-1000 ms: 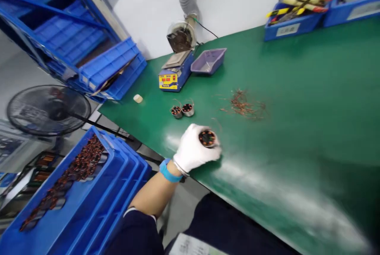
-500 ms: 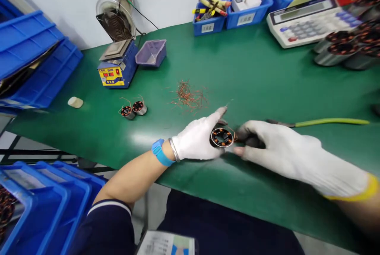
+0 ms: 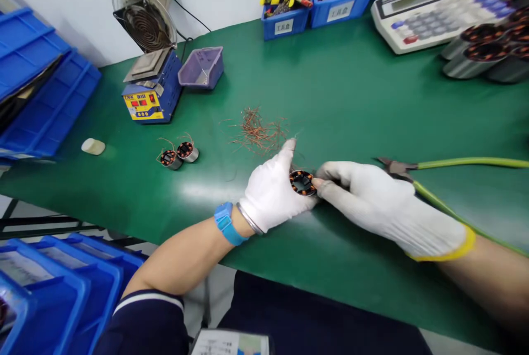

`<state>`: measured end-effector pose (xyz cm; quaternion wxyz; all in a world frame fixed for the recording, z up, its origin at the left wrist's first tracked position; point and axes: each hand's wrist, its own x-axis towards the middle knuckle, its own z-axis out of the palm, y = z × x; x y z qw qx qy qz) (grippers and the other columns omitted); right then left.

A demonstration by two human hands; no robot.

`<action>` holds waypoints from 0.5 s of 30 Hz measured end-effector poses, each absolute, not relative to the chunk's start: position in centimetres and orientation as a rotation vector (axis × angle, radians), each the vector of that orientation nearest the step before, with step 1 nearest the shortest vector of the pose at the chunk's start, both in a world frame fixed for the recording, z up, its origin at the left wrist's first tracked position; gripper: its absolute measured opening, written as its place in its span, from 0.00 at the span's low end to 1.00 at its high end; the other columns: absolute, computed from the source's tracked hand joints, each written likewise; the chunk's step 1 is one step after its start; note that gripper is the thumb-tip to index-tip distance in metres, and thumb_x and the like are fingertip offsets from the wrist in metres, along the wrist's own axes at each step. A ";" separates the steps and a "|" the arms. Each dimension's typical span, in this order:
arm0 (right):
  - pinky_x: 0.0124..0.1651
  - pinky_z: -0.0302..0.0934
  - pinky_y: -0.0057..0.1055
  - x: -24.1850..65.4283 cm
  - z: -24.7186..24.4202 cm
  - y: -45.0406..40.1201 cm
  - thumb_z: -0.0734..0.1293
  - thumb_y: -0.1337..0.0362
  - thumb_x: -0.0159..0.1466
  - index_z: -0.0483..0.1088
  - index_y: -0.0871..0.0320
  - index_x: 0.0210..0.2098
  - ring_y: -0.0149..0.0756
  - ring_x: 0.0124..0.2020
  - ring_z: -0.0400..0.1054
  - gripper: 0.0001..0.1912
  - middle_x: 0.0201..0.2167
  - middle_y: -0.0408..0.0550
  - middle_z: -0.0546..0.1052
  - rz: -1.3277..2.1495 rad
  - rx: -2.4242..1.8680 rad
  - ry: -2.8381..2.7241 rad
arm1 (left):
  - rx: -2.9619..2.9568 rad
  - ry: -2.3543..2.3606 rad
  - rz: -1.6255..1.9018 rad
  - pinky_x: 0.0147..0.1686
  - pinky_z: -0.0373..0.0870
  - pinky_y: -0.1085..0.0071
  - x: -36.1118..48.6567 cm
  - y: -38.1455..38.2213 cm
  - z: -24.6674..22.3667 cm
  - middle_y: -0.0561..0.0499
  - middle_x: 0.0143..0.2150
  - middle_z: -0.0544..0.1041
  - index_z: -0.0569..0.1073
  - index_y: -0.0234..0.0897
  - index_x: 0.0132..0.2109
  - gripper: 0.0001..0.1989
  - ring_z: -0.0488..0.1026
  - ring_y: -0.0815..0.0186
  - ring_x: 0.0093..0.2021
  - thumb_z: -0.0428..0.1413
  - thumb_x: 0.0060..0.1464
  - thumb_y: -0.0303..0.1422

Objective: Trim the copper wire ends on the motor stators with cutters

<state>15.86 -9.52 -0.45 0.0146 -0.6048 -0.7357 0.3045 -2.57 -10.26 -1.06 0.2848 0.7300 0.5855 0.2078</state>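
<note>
Over the green table (image 3: 330, 101), my white-gloved left hand (image 3: 270, 192) clasps a round copper-wound metal coil (image 3: 303, 182); my white-gloved right hand (image 3: 367, 195), its grip unclear, seemingly works the three-o'clock rim; the next move calls for steadiness.

The person (image 3: 322, 313) is wearing a white-edged navy sleeve (image 3: 142, 324), a blue wristband (image 3: 229, 224), a silver bangle (image 3: 249, 219), a white glove (image 3: 264, 205) on the left hand (image 3: 273, 187) and a yellow-cuffed white knitted glove (image 3: 430, 231) on the right hand (image 3: 363, 195).
</note>
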 end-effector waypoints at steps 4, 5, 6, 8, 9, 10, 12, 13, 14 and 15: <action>0.31 0.54 0.39 15.7 0.5 -9.1 0.57 0.49 0.62 0.72 0.53 0.33 0.45 0.32 0.70 0.18 0.30 0.49 0.77 0.813 -2.123 -2.211 | 1.921 1.595 0.559 0.51 0.75 0.58 -2.5 -10.5 -0.8 0.45 0.49 0.79 0.51 0.37 0.72 0.51 0.79 0.52 0.46 0.62 0.45 0.45; 0.31 0.54 0.40 15.8 0.8 -9.0 0.57 0.49 0.62 0.72 0.54 0.34 0.49 0.33 0.70 0.19 0.32 0.53 0.77 0.753 -2.187 -2.175 | 1.927 1.591 0.554 0.52 0.75 0.58 -2.5 -10.5 -0.8 0.44 0.50 0.79 0.51 0.37 0.72 0.52 0.79 0.52 0.46 0.63 0.45 0.45; 0.31 0.54 0.42 15.7 1.0 -8.8 0.56 0.49 0.63 0.73 0.55 0.36 0.53 0.36 0.71 0.20 0.35 0.56 0.77 0.723 -2.200 -2.152 | 1.932 1.583 0.549 0.51 0.75 0.58 -2.5 -10.6 -0.8 0.44 0.50 0.79 0.51 0.36 0.72 0.52 0.79 0.52 0.46 0.64 0.44 0.45; 0.35 0.59 0.43 15.4 1.1 -8.5 0.56 0.50 0.64 0.73 0.55 0.44 0.52 0.42 0.72 0.22 0.43 0.57 0.78 0.748 -2.127 -2.138 | 1.924 1.564 0.545 0.50 0.75 0.58 -2.6 -10.6 -0.7 0.43 0.49 0.79 0.50 0.35 0.73 0.53 0.79 0.52 0.45 0.63 0.45 0.44; 0.38 0.62 0.41 15.1 0.9 -8.4 0.56 0.51 0.65 0.72 0.55 0.48 0.48 0.44 0.72 0.22 0.46 0.54 0.78 0.797 -2.050 -2.141 | 1.911 1.559 0.548 0.50 0.76 0.59 -2.6 -10.6 -0.7 0.44 0.48 0.80 0.48 0.36 0.73 0.53 0.80 0.52 0.45 0.63 0.45 0.44; 0.42 0.64 0.38 14.8 0.7 -8.3 0.57 0.52 0.65 0.72 0.54 0.50 0.43 0.46 0.72 0.21 0.47 0.51 0.78 0.841 -1.976 -2.145 | 1.895 1.555 0.550 0.48 0.76 0.59 -2.7 -10.6 -0.7 0.45 0.46 0.80 0.47 0.37 0.73 0.53 0.80 0.53 0.44 0.62 0.46 0.44; 0.45 0.65 0.35 14.7 0.1 -8.1 0.58 0.52 0.65 0.73 0.52 0.48 0.39 0.44 0.73 0.20 0.45 0.47 0.79 0.862 -1.926 -2.145 | 1.873 1.548 0.547 0.46 0.76 0.60 -2.7 -10.5 -0.6 0.48 0.43 0.80 0.44 0.39 0.74 0.54 0.80 0.54 0.42 0.62 0.46 0.44; 0.44 0.66 0.38 14.8 -0.3 -7.9 0.59 0.51 0.64 0.74 0.52 0.45 0.42 0.43 0.73 0.19 0.43 0.48 0.79 0.825 -1.966 -2.138 | 1.873 1.543 0.544 0.45 0.76 0.61 -2.7 -10.5 -0.6 0.49 0.43 0.80 0.43 0.39 0.74 0.55 0.80 0.54 0.42 0.62 0.46 0.44; 0.42 0.66 0.41 15.0 -0.6 -7.8 0.59 0.50 0.63 0.75 0.53 0.42 0.45 0.41 0.73 0.18 0.41 0.49 0.79 0.756 -2.015 -2.136 | 1.880 1.536 0.541 0.45 0.76 0.61 -2.8 -10.4 -0.6 0.49 0.43 0.79 0.43 0.39 0.74 0.55 0.80 0.54 0.41 0.63 0.45 0.43; 0.40 0.66 0.44 15.3 -0.8 -7.7 0.60 0.50 0.62 0.75 0.53 0.40 0.49 0.39 0.73 0.18 0.40 0.51 0.79 0.674 -2.048 -2.136 | 1.890 1.530 0.537 0.44 0.76 0.61 -2.8 -10.4 -0.6 0.48 0.44 0.79 0.43 0.39 0.74 0.56 0.80 0.54 0.41 0.63 0.44 0.42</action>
